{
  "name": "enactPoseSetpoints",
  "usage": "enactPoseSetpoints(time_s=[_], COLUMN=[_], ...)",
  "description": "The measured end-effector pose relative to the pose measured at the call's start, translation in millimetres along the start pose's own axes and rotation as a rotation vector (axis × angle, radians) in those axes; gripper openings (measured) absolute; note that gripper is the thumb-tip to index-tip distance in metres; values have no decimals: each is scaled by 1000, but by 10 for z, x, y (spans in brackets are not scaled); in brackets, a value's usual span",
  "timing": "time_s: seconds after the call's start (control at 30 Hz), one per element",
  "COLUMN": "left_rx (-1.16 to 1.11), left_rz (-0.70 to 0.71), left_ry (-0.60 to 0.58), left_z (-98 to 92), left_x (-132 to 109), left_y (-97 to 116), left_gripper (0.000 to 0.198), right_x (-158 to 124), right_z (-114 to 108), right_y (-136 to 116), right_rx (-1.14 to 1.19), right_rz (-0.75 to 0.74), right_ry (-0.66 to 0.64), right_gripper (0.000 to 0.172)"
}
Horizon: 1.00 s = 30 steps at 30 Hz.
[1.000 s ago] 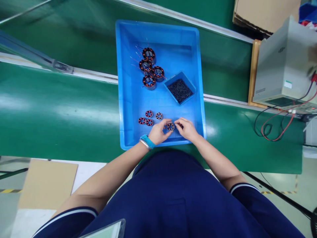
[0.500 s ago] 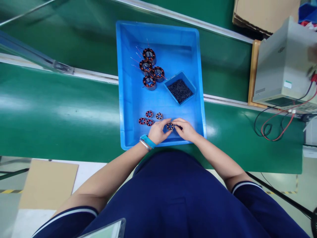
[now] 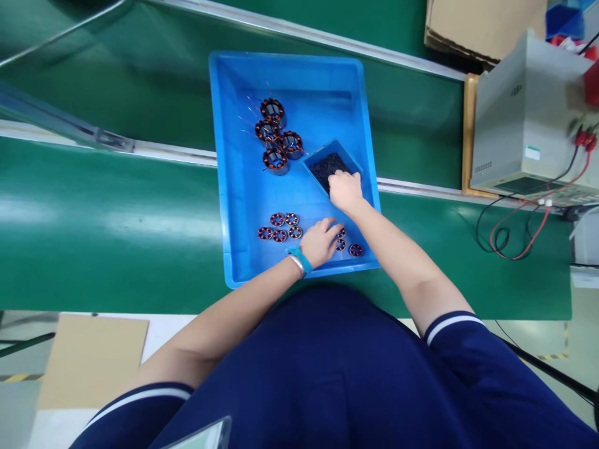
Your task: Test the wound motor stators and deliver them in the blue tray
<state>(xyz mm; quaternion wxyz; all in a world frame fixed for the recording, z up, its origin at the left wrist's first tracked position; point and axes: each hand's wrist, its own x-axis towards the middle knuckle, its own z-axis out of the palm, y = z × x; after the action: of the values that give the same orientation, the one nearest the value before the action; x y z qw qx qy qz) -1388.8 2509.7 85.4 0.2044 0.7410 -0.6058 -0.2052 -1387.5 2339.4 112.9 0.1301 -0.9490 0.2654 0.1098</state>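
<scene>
My left hand (image 3: 320, 242) is low over the blue tray (image 3: 218, 187), its fingers bent and closed at the fingertips on a small wound stator (image 3: 341, 232). Right beside that stator lies a second small stator (image 3: 340, 245), and farther right a third one with red windings (image 3: 355, 250). Left of this hand several small stators (image 3: 279, 236) sit in a loose group. My right hand (image 3: 345, 190) reaches into a small blue box (image 3: 314, 174) of thin black pieces (image 3: 327, 165). Its fingers are curled down among them, and the tips are hidden.
Several larger stators (image 3: 275, 161) with loose wire ends stand in the tray's upper left. The tray rests on a green bench (image 3: 116, 231). To the right are a grey instrument (image 3: 508, 118) and looped red and black leads (image 3: 498, 243); cardboard (image 3: 486, 28) lies behind.
My right hand has gone from beside the left hand up into the small box. The stator formerly between both hands is no longer held up there; more small stators show on the tray.
</scene>
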Motion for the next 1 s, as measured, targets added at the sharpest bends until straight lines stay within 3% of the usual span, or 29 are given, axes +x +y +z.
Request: enactPoseSetpoints(time_s=[0.13,0.3,0.5,0.63,0.77,1.0], left_rx=[5,22,-92,-134,-111,-402], left_rz=[-16,-142,-207,-212,-214,-264], left_ry=[-111,-98,-61,-66,-53,195], left_z=[49,-13,-69,-97,-55,-34], left_x=[144,-15,-183,-201,-190,-258], left_y=[58,-38,-142,-151,-188,-250], left_gripper=[34,25,29,35,29,30], right_x=[-20,-92,-643,-1028,-1132,-1109], right_z=[37,51,282,527,658,651], right_y=[28,143,185,183,179,169], right_rx=[17,257,687,797,769,842], right_rz=[10,11,-5,28,100,51], right_ry=[51,175,336,258,108,40], right_gripper=[30,19,11,10,9,9])
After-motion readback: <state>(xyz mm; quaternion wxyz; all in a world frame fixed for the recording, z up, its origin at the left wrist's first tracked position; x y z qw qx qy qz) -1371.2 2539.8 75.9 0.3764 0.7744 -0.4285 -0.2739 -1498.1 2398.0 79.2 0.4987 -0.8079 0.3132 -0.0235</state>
